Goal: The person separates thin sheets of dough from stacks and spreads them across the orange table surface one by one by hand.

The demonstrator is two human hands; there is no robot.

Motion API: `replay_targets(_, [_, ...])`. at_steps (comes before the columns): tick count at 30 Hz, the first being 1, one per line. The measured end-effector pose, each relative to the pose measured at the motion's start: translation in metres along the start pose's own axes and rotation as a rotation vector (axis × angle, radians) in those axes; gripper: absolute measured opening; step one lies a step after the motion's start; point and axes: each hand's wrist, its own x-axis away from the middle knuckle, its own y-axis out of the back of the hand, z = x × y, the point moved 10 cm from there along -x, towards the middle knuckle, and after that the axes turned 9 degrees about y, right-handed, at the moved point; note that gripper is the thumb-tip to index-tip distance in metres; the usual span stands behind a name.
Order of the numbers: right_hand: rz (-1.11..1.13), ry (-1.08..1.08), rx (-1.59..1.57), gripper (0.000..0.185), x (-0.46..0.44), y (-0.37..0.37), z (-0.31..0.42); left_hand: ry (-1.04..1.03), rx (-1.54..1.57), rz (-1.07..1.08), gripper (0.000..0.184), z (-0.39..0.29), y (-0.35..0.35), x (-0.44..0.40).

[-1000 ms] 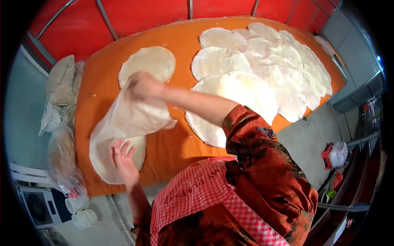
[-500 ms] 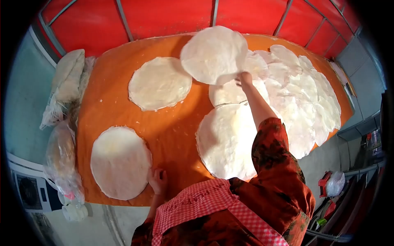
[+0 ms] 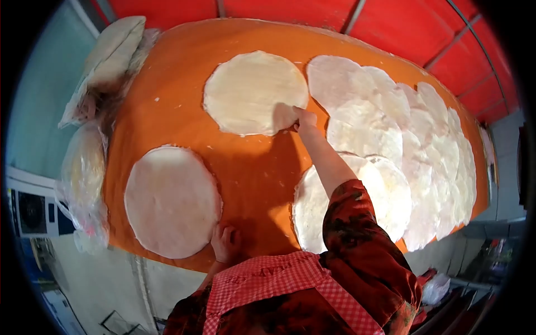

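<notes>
My right hand [image 3: 305,118] is closed at the lower right edge of a pale, thin round flatbread [image 3: 251,92], its fingertips pinching the rim. That flatbread lies flat at the upper middle of an orange-covered table [image 3: 167,123]. Near the front edge, my left hand [image 3: 226,243] rests on the cover with curled fingers, beside the right rim of another round flatbread [image 3: 172,201]; nothing shows in it. Just right of my right hand lies a single round sheet [image 3: 334,78], overlapping others. My right forearm partly covers more rounds [image 3: 310,209] at the lower middle.
Many overlapping flatbread sheets [image 3: 430,162] cover the table's right side. Plastic-wrapped bundles [image 3: 84,173] and a folded cloth-like bundle [image 3: 114,50] line the left edge. Red panels [image 3: 279,11] stand behind the table. Another bagged item [image 3: 436,289] sits on the floor side at right.
The sheet my right hand was carrying now lies at the left end of the overlapping sheets. That hand has moved left to the upper middle flatbread's edge. My view has also shifted.
</notes>
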Motion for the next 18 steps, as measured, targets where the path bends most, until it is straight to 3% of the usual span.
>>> replay_targets(3, [0.056, -0.122, -0.186, 0.033, 0.015, -0.026, 0.009, 0.022, 0.002, 0.004, 0.018, -0.001, 0.004, -0.001])
replay_targets(6, [0.325, 0.428, -0.076, 0.035, -0.048, -0.069, 0.052, 0.030, 0.025, 0.000, 0.018, -0.003, 0.006, -0.003])
replay_targets(7, [0.332, 0.517, 0.033, 0.037, -0.035, -0.086, 0.090, 0.029, 0.032, 0.002, 0.018, -0.003, 0.008, -0.003])
replay_targets(11, [0.491, 1.060, 0.367, 0.037, 0.114, -0.165, 0.267, 0.022, 0.058, -0.008, 0.018, -0.001, 0.010, 0.000])
replay_targets(14, [0.625, 1.554, 0.529, 0.032, 0.270, -0.190, 0.318, 0.182, 0.270, 0.088, 0.020, 0.031, -0.009, 0.004])
replay_targets(16, [0.750, 1.895, 0.805, 0.033, 0.376, -0.183, 0.294, 0.616, 1.166, 0.239, 0.031, 0.037, -0.004, -0.009])
replay_targets(17, [0.830, 1.788, 0.805, 0.034, 0.401, -0.174, 0.273, 0.834, 1.624, 0.314, 0.037, 0.024, -0.006, -0.013])
replay_targets(18, [0.910, 1.674, 0.805, 0.035, 0.423, -0.163, 0.249, 0.818, 1.762, 0.208, 0.047, 0.021, 0.012, -0.032])
